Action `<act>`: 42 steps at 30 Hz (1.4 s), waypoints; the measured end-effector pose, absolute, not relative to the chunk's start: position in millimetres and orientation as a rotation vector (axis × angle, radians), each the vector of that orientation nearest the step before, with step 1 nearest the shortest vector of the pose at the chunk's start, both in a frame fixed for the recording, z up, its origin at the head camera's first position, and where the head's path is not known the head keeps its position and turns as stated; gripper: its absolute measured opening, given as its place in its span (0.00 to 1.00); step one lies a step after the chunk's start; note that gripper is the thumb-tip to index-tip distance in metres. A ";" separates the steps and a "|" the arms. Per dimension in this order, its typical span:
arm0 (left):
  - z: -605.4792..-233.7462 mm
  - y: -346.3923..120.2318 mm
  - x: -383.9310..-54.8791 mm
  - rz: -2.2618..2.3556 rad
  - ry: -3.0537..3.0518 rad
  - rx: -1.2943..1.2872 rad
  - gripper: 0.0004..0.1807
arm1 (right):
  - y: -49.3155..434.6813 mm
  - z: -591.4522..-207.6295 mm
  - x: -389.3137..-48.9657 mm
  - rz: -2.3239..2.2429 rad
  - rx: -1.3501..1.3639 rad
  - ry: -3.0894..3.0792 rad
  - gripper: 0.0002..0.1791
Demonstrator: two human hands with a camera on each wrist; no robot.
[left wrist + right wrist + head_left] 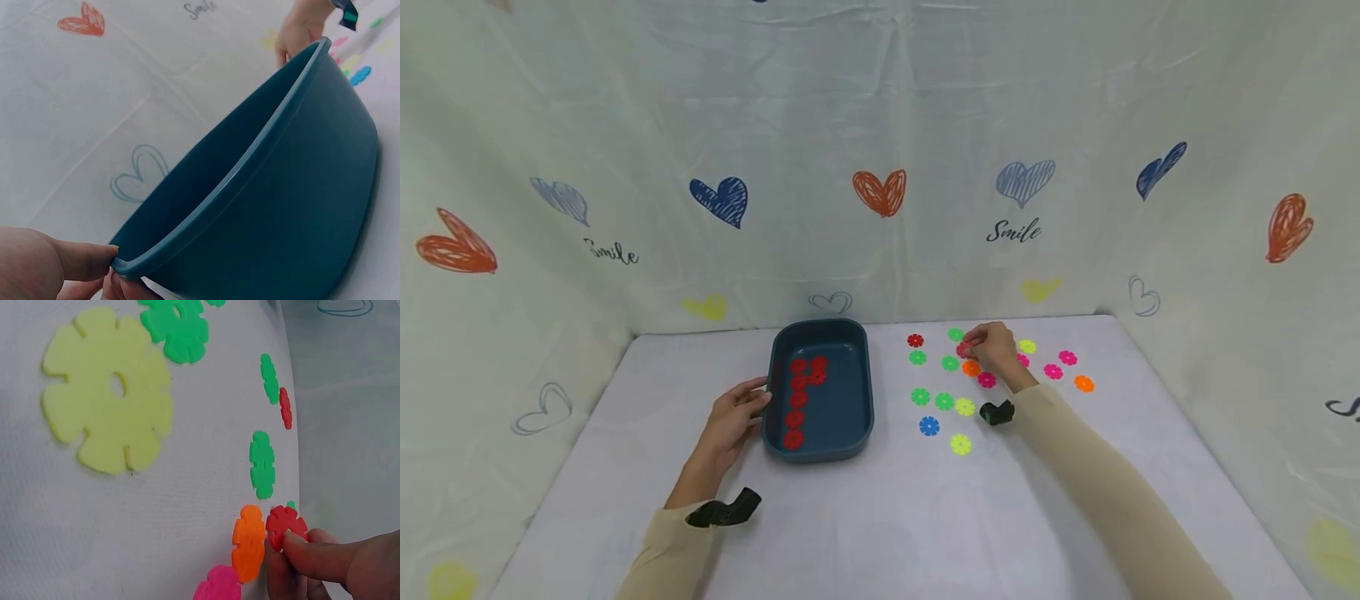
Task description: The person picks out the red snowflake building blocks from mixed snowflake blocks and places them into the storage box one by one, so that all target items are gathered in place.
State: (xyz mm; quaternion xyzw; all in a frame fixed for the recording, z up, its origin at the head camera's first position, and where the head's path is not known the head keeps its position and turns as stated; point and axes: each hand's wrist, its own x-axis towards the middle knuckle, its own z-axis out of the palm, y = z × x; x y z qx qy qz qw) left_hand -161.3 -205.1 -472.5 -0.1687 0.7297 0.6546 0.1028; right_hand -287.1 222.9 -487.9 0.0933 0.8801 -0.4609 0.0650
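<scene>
My left hand (734,419) pinches the left rim of a dark blue plastic basin (842,421), thumb on top and fingers below, as the left wrist view shows. Inside the basin lie several red snowflake discs (799,399), grouped on its left side. On the right, my right hand (995,348) pinches a red snowflake disc (285,526) between thumb and fingers. Close by that hand lie an orange disc (249,544), a pink disc (219,585) and a green disc (262,465).
More discs are spread right of the basin: a red disc (915,341) at the back, a blue disc (929,426), a yellow disc (961,444) nearer the front, and an orange disc (1084,383) far right. A printed cloth backdrop (880,250) stands behind the white table (880,533).
</scene>
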 end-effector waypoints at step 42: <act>-471.7 -205.5 -160.1 1.999 2.116 -0.486 0.28 | 148.0 -434.2 -238.7 -1.518 -0.127 2.559 0.12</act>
